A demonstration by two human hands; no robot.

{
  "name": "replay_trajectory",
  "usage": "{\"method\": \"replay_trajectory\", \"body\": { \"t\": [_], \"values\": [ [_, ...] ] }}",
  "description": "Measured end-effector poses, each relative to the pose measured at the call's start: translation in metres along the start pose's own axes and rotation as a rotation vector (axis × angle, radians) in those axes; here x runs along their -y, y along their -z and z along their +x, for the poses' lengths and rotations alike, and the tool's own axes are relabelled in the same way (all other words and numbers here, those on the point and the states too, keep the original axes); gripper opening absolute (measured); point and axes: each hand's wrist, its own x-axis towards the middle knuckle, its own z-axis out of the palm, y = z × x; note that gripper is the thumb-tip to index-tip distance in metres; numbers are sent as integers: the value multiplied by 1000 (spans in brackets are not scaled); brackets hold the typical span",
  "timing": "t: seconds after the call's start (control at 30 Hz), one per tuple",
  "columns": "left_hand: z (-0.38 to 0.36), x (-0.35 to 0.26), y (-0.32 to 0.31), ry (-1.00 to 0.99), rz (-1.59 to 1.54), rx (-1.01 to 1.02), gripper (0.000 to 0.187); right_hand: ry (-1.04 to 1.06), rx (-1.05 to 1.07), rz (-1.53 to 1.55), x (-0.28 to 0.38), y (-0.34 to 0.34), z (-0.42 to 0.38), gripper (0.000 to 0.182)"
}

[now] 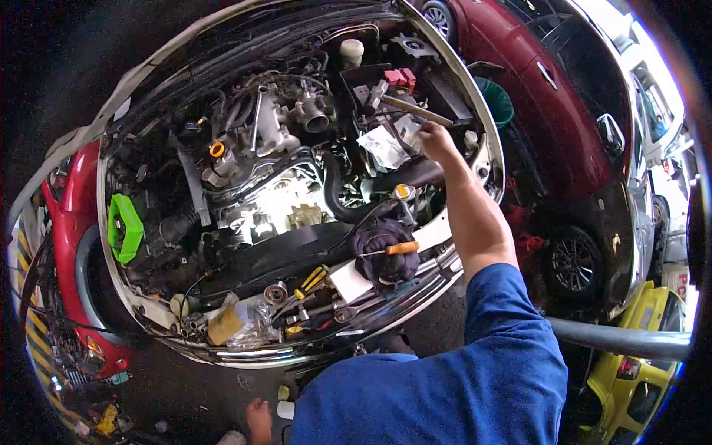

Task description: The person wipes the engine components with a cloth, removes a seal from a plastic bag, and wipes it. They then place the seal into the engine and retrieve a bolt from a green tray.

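My right hand (pixel 437 142) reaches into the open engine bay at the upper right, its fingers bent together beside a clear packet (pixel 408 131). What they hold, if anything, is hidden. Just above the fingers lies a hammer (pixel 415 110) with a wooden handle. A white sheet or packet (pixel 383 147) rests left of the hand. My left hand is not in view. A bright light falls on the engine (pixel 289 199) at the middle of the bay.
On the front edge lie an orange-handled screwdriver (pixel 402 248) on dark cloth, yellow-handled pliers (pixel 311 282), a white box (pixel 350 282) and plastic bags (pixel 256 322). A green frame (pixel 124 228) is at the left. Red cars (pixel 519 67) stand on both sides.
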Motion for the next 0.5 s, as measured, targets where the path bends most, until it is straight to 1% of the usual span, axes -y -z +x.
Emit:
{"method": "replay_trajectory", "body": {
  "t": [0.03, 0.07, 0.1, 0.13, 0.17, 0.2, 0.23, 0.27, 0.3, 0.33, 0.37, 0.4, 0.43, 0.47, 0.5],
  "values": [
    [-14, -24, 1, 95, 13, 20, 26, -84, -5, -12, 1, 5, 3, 14],
    [-13, -19, -1, 95, 16, 22, 26, -168, -7, 217, -13, 1, 8, 16],
    [-12, -12, -2, 94, 87, 167, 23, -170, -9, 216, -23, -2, 10, 16],
    [-7, 4, -2, 93, 160, 309, 19, -213, -72, 300, -31, -5, 12, 16],
    [8, 41, -5, -147, 385, 348, 19, -257, -135, 385, -34, -7, 13, 17],
    [20, 70, -7, -414, 655, 319, 19, -307, -144, 438, -25, -5, 10, 19],
    [29, 87, -8, -665, 879, 226, 19, -307, -144, 441, -21, -3, 11, 19],
    [23, 76, -9, -664, 882, 224, 19, -282, -198, 410, -19, -3, 12, 20],
    [11, 53, -13, -194, 343, 134, 20, -255, -250, 378, -21, -4, 15, 21],
    [4, 27, -15, 271, -202, 33, 23, -224, -237, 350, -23, -5, 20, 24],
    [14, 25, -13, 140, -20, 78, 23, -223, -217, 354, -24, -1, 18, 24],
    [13, 17, -8, 25, 157, 113, 25, -80, -115, 9, -21, 2, 15, 25],
    [10, 12, -9, -110, 250, 92, 27, 88, 1, -318, -14, -3, 13, 27],
    [5, -15, -3, -228, 350, 61, 28, 68, 35, -217, -6, -10, 5, 31],
    [14, -4, -9, 71, 68, 109, 30, -69, 161, -54, -37, -17, 20, 34]
  ]
}}
